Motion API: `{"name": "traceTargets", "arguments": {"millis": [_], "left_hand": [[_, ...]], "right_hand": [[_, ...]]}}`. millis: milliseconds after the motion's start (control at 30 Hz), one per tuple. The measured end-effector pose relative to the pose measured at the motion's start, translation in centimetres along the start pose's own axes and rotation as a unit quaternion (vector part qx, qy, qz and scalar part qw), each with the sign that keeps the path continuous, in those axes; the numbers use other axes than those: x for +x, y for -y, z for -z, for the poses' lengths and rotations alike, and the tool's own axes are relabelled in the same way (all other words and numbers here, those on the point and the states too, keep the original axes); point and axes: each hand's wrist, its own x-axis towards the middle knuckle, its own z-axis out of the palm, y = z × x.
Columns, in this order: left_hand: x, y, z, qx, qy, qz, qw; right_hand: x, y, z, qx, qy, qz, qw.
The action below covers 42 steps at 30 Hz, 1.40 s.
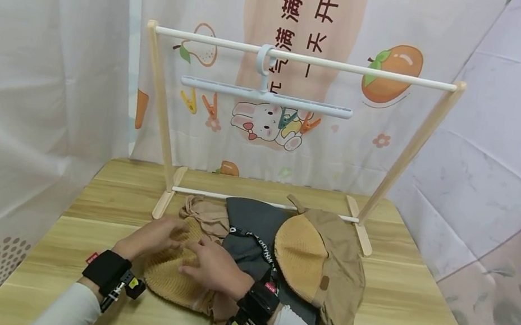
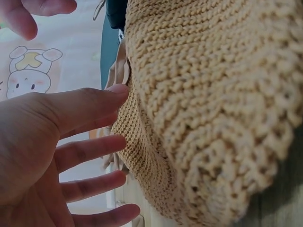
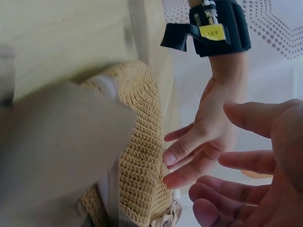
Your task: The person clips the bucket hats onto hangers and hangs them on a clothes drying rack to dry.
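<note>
A yellow knitted hat (image 1: 175,282) with a tan fabric part lies on the table's left-middle, below both hands. My left hand (image 1: 158,236) is at its upper left, fingers spread and slightly bent; in the left wrist view its fingertips come right up to the knit (image 2: 189,94). Over the hat's upper right reaches my right hand (image 1: 219,267). In the right wrist view the fingers of that hand are loosely spread, with nothing between them, facing the left hand. To the right lie a dark grey hat (image 1: 252,215) with a lettered strap (image 1: 263,247) and a tan hat (image 1: 344,261) with a yellow knitted piece (image 1: 299,254).
Behind the hats stands a wooden rack (image 1: 162,107) with a white top bar (image 1: 337,65). From it hangs a light blue hanger (image 1: 300,103) carrying yellow, orange and green clips (image 1: 189,101). Printed curtains (image 1: 80,43) surround the wood-grain table (image 1: 401,304).
</note>
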Motion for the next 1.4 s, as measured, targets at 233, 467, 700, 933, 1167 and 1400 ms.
{"name": "traceTargets", "arguments": {"millis": [233,467,700,933,1167,1400], "left_hand": [[0.0,0.5,-0.3,0.010,0.003,0.003,0.9999],[0.2,0.8,-0.5,0.016,0.011,0.011,0.9998],[0.4,0.8,-0.6,0.011,0.029,0.017,0.9994],[0.8,0.5,-0.4,0.019,0.051,0.030,0.9981],[0.6,0.1,-0.2,0.064,0.076,0.021,0.9949],[0.7,-0.3,-0.8,0.098,0.060,0.013,0.9933]], "right_hand": [[0.2,0.9,-1.2,-0.013,0.031,0.018,0.9993],[-0.1,1.7,-3.4,-0.064,0.044,0.066,0.9948],[-0.2,1.9,-4.8,-0.082,0.045,0.086,0.9919],[-0.2,1.7,-5.7,-0.105,0.033,0.103,0.9886],[-0.1,1.9,-5.9,-0.104,0.038,0.093,0.9895],[0.2,1.7,-6.6,-0.152,-0.009,0.109,0.9822]]}}
